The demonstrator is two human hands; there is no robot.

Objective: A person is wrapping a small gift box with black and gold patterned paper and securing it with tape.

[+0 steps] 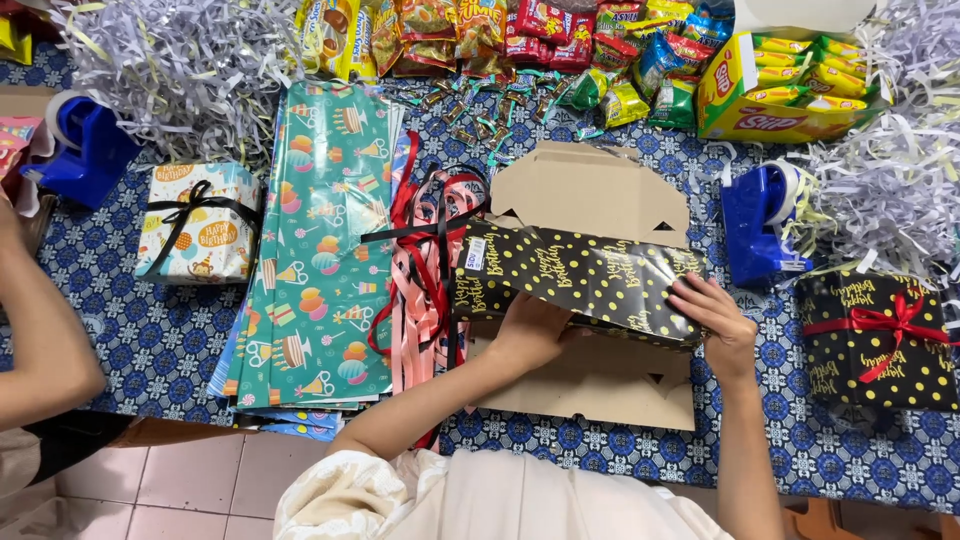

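A box half-wrapped in black wrapping paper with gold dots (575,278) lies on an unfolded brown cardboard box (590,190) in the middle of the table. My left hand (528,332) presses against the near side of the black paper, fingers tucked under its fold. At the paper's right end my right hand (716,318) grips the edge. Beside my left hand, to the left, lies a bundle of red, pink and black ribbons (425,262).
A stack of teal party-print wrapping sheets (318,250) lies left of the ribbons, beside a wrapped gift with black bow (198,222). A finished black gift with red bow (877,340) sits right. Blue tape dispensers (758,222) (85,145), shredded paper (170,60), snack packets (560,40). Another person's arm (40,330) at left.
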